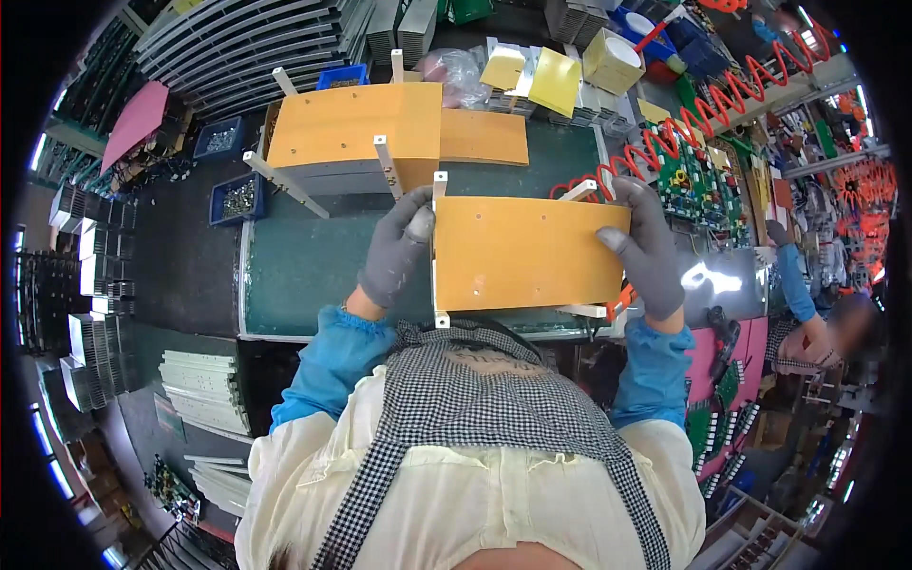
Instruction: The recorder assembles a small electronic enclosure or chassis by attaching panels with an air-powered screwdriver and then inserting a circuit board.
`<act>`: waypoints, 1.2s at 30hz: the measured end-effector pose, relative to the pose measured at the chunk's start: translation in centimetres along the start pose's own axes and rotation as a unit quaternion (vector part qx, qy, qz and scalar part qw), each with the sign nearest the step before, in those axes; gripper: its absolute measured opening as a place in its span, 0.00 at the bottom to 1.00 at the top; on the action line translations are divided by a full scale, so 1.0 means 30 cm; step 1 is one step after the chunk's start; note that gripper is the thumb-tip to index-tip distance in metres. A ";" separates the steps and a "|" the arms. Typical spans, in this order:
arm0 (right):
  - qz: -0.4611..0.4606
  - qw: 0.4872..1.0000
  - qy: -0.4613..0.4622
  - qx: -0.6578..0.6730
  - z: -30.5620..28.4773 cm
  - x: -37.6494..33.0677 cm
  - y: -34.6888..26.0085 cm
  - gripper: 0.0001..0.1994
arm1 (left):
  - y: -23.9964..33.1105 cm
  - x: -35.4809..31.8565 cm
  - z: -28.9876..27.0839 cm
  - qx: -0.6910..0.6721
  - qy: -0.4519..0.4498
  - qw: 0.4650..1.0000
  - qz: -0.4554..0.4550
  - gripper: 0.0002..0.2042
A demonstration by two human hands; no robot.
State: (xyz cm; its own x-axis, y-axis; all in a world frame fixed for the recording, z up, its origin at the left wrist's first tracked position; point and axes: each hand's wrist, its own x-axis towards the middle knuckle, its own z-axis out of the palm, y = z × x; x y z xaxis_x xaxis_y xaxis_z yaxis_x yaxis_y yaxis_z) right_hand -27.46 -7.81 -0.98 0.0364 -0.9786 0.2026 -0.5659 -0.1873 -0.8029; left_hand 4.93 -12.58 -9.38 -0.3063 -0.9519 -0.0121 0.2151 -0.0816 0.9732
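Both of my hands wear grey gloves. They hold an orange rectangular panel (532, 255) with small holes in it, over the green mat. My left hand (394, 249) is closed at the panel's left edge, where a white bar (440, 252) runs along it. My right hand (650, 249) grips the right edge, thumb on top and other fingers partly hidden. Ends of another white bar (579, 191) show beyond the panel's right part. Behind stands a stack of orange panels (361, 119), with white bars (285, 183) upright or leaning around it.
Blue bins of small metal parts (237, 198) stand left of the green mat (313, 275). A red coiled hose (665, 142) crosses at the right, near green circuit boards (698, 190). Another orange sheet (484, 138) lies behind the held panel. A co-worker (807, 332) is at the far right.
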 end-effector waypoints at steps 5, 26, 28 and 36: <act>0.150 0.981 0.083 0.086 0.038 -0.053 0.020 0.30 | 0.025 0.002 0.021 0.001 0.022 1.000 -0.020 0.27; 0.216 0.921 0.055 0.320 0.093 -0.094 0.046 0.30 | 0.037 0.006 0.024 0.084 -0.046 0.994 -0.060 0.37; 0.205 0.925 0.052 0.315 0.102 -0.097 0.048 0.32 | 0.041 -0.004 0.029 0.089 -0.051 0.994 -0.042 0.38; 0.227 0.904 0.060 0.358 0.123 -0.090 0.070 0.32 | 0.058 0.000 0.038 0.022 -0.057 0.994 -0.087 0.44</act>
State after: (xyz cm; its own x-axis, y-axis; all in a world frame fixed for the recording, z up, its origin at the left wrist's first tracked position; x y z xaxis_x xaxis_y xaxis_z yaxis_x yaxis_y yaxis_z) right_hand -25.70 -5.88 -5.27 -0.1795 -0.9603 -0.2136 0.1788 0.1816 -0.9670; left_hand 4.26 -12.37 -7.41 -0.4398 -0.8841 -0.1579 0.1087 -0.2270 0.9678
